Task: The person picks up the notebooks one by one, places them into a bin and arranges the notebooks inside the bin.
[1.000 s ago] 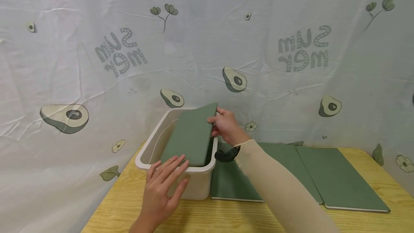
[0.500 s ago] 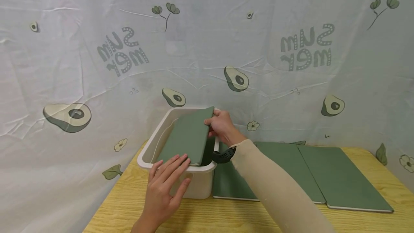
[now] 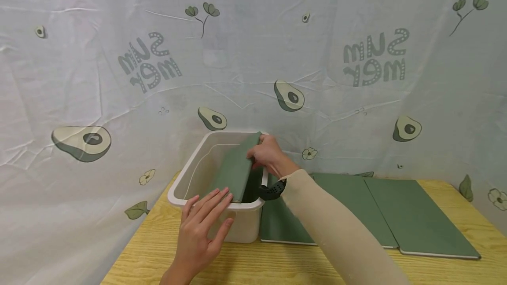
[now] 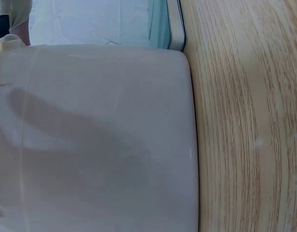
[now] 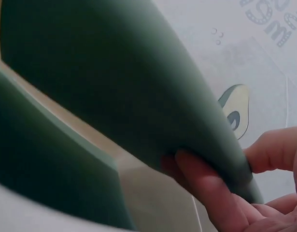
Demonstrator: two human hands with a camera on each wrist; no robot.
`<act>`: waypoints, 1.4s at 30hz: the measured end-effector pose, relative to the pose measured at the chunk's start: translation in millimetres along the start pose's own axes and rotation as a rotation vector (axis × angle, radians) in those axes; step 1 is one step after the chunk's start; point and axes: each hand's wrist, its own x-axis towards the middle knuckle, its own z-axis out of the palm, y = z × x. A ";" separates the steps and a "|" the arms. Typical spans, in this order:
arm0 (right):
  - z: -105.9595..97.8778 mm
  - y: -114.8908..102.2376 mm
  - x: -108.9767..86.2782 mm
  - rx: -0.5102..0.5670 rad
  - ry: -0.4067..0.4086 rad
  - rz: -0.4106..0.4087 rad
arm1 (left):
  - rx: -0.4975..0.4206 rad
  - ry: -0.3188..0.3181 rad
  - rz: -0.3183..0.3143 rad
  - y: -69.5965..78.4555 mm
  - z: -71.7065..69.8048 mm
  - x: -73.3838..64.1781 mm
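A green hardcover notebook (image 3: pixel 233 168) stands tilted inside a white plastic bin (image 3: pixel 186 173), its top edge leaning toward the right wall. My right hand (image 3: pixel 271 155) pinches that upper edge between thumb and fingers; in the right wrist view, fingers (image 5: pixel 206 186) lie along its underside. My left hand (image 3: pixel 200 228) rests with fairly straight fingers over the bin's near rim, fingertips by the notebook's lower end. A second green panel (image 5: pixel 47 159), seemingly another notebook, shows inside the bin in the right wrist view. The left wrist view mostly shows the bin's outer wall (image 4: pixel 105 135).
More green notebooks (image 3: pixel 431 219) lie flat on the wooden table (image 3: pixel 253 263), right of the bin. My right forearm crosses above them and hides part. A pale curtain (image 3: pixel 253 56) printed with avocados hangs directly behind the table.
The notebook has tilted more upright and sunk lower into the bin, with my right hand moving slightly left and down along with it. The left hand stays nearly in place.
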 end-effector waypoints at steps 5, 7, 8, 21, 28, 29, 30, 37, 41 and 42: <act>2.8 -1.1 -0.1 -0.134 0.000 -0.023 | 0.001 -0.008 -0.005 -0.3 -0.6 -0.5; 3.8 -2.0 -0.6 -0.242 0.004 -0.045 | 0.001 -0.009 -0.004 -0.4 -0.6 -0.4; 4.5 -2.3 -0.9 -0.307 0.007 -0.058 | 0.001 -0.010 -0.004 -0.5 -0.6 -0.4; 9.6 -5.0 0.9 -0.842 -0.050 -0.154 | 0.003 -0.003 0.012 -0.5 1.5 0.8; 18.0 -10.9 -2.0 -1.237 -0.267 -0.230 | 0.003 -0.002 0.013 -1.6 1.6 0.6; 18.9 -12.2 -4.3 -1.274 -0.300 -0.234 | 0.004 -0.005 0.012 -1.7 1.8 0.5; 19.9 -13.3 -6.5 -1.301 -0.330 -0.236 | 0.003 -0.007 0.010 -1.6 1.9 0.4; 18.2 -13.9 -9.7 -1.241 -0.470 -0.247 | 0.007 -0.012 0.009 -0.3 1.9 0.7; 12.4 -12.6 -11.7 -1.104 -0.444 -0.239 | 0.009 -0.010 0.007 -0.3 1.4 0.8; 10.1 -12.2 -12.7 -1.058 -0.431 -0.237 | 0.008 -0.008 0.008 -0.3 1.6 1.0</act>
